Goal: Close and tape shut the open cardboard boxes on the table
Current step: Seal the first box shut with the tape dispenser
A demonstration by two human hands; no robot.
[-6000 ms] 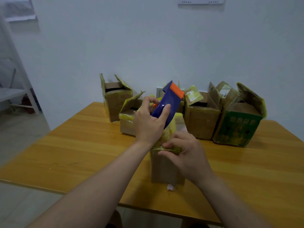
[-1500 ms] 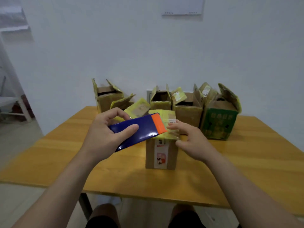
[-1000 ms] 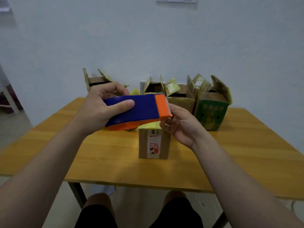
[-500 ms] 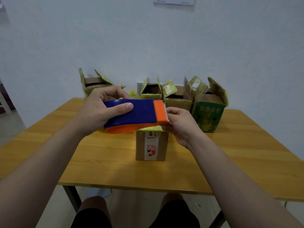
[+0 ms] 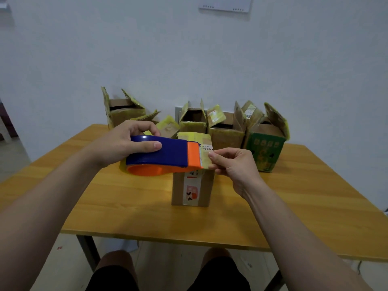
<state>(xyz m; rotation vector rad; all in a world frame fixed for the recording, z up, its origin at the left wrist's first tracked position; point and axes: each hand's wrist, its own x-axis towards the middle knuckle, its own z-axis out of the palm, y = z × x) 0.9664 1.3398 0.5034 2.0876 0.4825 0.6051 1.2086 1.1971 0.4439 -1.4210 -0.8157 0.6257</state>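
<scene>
A small brown cardboard box [image 5: 192,187] with closed, yellow-taped top flaps stands in the middle of the wooden table [image 5: 130,198]. In front of it and above the table my left hand [image 5: 119,143] grips a blue and orange tape dispenser [image 5: 161,156], held level with its orange cutter end pointing right. My right hand [image 5: 233,164] pinches the end of the clear tape [image 5: 205,162] right at the cutter. Several open boxes stand in a row at the back.
The back row holds a tall brown box [image 5: 123,111] at the left, low open boxes [image 5: 193,120] in the middle and a green printed box [image 5: 265,150] at the right. A white wall rises behind the table. My knees show below the front edge.
The dispenser has been lifted off the box top and turned level. My right hand left the box and took hold of the tape end at the cutter, drawing it slightly right.
</scene>
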